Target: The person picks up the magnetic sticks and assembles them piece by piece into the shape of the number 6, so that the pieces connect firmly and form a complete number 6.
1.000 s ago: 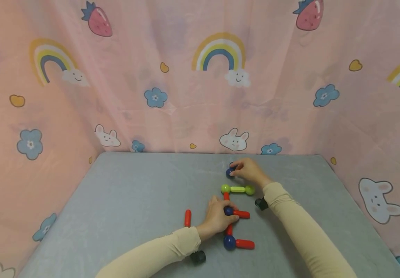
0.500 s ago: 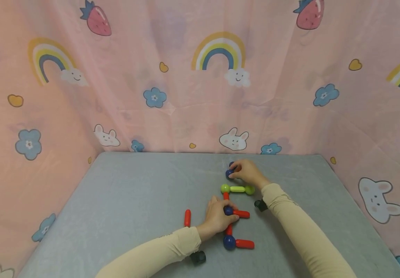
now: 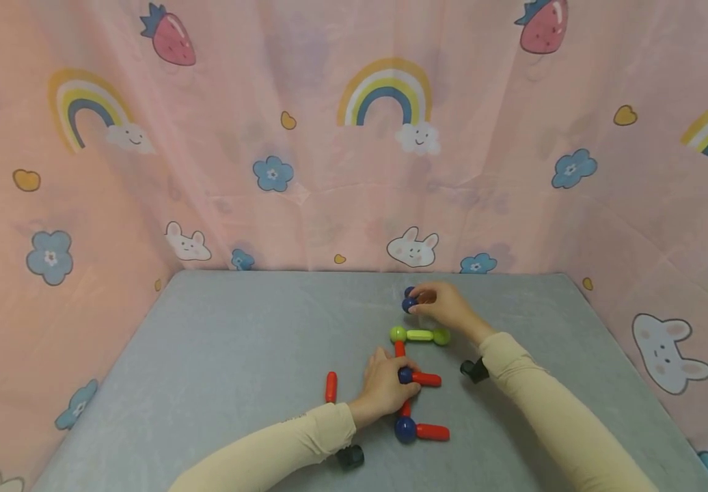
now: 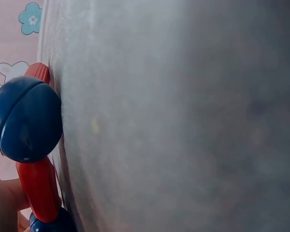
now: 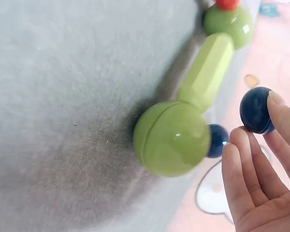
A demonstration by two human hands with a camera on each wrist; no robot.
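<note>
In the head view my left hand [image 3: 385, 383] grips a blue ball [image 3: 405, 375] halfway along a joined frame of sticks and balls. From that ball a red stick [image 3: 428, 378] points right. The near end has a larger-looking blue ball [image 3: 405, 429] with another red stick [image 3: 432, 432]; the left wrist view shows this blue ball [image 4: 26, 118] close up. A green ball [image 3: 398, 333], green stick [image 3: 419, 335] and second green ball [image 5: 171, 139] form the far end. Beyond them my right hand [image 3: 446, 304] pinches a loose blue ball [image 5: 255, 110] between thumb and finger.
Another blue ball [image 5: 216, 140] sits on the grey table [image 3: 255, 328] just behind the pinched one. A lone red stick [image 3: 331, 387] lies left of my left hand, partly covered by the sleeve. A pink patterned curtain [image 3: 317, 205] rises behind and beside the table.
My right hand, still pinching the blue ball, has shifted slightly right and away from me, its forearm swinging right. The left hand and the frame stay where they were.
</note>
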